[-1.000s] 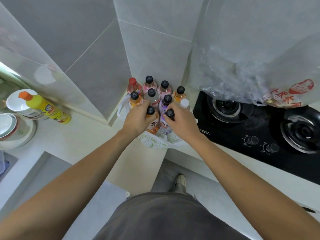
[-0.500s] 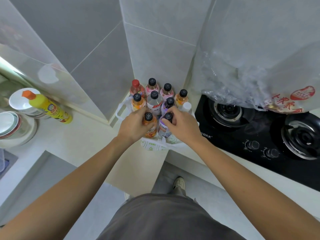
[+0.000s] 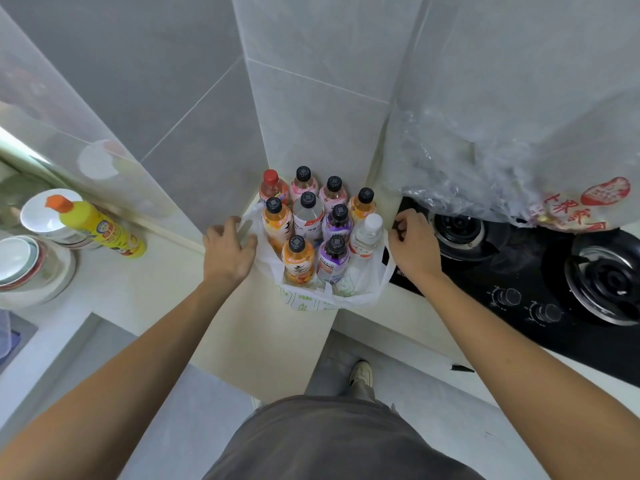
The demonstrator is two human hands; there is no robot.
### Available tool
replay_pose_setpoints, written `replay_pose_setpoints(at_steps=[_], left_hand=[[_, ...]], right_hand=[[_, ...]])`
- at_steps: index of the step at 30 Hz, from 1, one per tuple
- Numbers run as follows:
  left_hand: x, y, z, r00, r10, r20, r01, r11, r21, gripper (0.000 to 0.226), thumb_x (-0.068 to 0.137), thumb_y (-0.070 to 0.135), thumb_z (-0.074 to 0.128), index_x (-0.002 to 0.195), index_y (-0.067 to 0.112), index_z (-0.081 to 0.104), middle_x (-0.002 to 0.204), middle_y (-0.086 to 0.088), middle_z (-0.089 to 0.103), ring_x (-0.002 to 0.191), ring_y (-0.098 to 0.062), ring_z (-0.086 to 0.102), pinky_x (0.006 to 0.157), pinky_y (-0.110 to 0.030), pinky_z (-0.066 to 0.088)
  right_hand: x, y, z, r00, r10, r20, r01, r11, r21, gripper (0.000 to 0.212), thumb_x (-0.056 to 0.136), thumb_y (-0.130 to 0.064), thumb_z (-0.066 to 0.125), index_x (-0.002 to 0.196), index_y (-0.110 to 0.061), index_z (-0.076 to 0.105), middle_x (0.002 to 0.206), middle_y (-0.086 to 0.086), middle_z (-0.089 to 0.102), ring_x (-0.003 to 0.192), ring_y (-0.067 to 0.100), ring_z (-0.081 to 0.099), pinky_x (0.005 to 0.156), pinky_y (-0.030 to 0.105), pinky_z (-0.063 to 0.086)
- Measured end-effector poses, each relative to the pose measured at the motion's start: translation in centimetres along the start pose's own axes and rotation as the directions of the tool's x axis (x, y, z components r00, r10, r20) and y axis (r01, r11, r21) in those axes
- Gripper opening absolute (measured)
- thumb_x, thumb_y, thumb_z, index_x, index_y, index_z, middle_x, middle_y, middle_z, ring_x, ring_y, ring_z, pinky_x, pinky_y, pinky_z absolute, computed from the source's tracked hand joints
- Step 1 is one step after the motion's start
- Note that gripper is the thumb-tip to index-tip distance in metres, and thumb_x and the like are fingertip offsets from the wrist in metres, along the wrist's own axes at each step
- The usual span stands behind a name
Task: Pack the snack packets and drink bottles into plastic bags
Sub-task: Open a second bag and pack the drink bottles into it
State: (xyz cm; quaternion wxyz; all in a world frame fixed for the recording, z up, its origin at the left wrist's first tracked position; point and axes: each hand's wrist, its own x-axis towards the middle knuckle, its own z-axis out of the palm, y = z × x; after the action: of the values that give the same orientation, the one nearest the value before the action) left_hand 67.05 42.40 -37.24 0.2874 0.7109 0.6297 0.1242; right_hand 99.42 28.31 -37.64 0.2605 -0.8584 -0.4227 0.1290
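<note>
A grey-tiled kitchen corner frames a pale countertop [image 3: 166,292], with a black gas hob [image 3: 519,271] to the right and a crinkled clear plastic sheet [image 3: 485,161] hanging over it. In the corner stands a cluster of upright drink bottles [image 3: 311,220]; those at the front stand inside a white plastic bag [image 3: 360,285] whose mouth is spread wide, while the red-capped bottle [image 3: 272,187] and its neighbours at the back stand near the wall, and whether they are inside the bag cannot be told. The left hand [image 3: 227,249] has its fingers curled on the bag's left edge, holding it. The right hand [image 3: 414,242] pinches the bag's right handle, just beside the white-capped bottle [image 3: 367,233]. Well apart on the left, a yellow spray bottle [image 3: 97,226] lies tilted against a white bowl [image 3: 45,216], near stacked bowls [image 3: 31,268]
</note>
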Motion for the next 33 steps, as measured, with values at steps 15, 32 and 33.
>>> replay_pose_setpoints(at_steps=[15,32,33], left_hand=[[3.5,6.9,-2.4,0.968,-0.204,0.148,0.245,0.627,-0.74,0.024,0.106,0.023,0.053,0.089,0.007,0.056,0.049,0.003,0.042,0.041,-0.012,0.042,0.054,-0.03,0.042],[-2.3,18.5,-10.1,0.976,0.211,-0.052,-0.183,0.67,-0.719,0.025,0.106,0.021,0.051,0.084,0.011,0.057,0.052,0.007,0.035,0.045,-0.01,0.027,0.044,-0.022,0.026],[-2.7,19.1,-10.3,0.977,0.204,-0.068,-0.19,0.668,-0.719,0.024,0.105,0.021,0.051,0.084,0.011,0.057,0.053,0.006,0.035,0.046,-0.011,0.027,0.044,-0.022,0.025]], right_hand=[[2.5,-3.0,-1.2,0.89,0.381,0.25,-0.447,0.617,0.648,0.02,0.099,-0.014,0.052,0.081,-0.013,0.061,0.057,0.002,0.05,0.057,0.018,0.047,0.067,0.034,0.043],[0.6,-13.8,-11.0,0.997,-0.002,0.071,-0.06,0.501,0.864,0.029,0.105,-0.011,0.051,0.077,-0.007,0.058,0.054,0.002,0.037,0.045,0.014,0.029,0.043,0.027,0.03],[0.4,-14.0,-11.4,0.997,-0.007,0.074,-0.061,0.495,0.867,0.029,0.104,-0.01,0.051,0.077,-0.006,0.058,0.054,0.002,0.037,0.045,0.015,0.029,0.043,0.028,0.029]])
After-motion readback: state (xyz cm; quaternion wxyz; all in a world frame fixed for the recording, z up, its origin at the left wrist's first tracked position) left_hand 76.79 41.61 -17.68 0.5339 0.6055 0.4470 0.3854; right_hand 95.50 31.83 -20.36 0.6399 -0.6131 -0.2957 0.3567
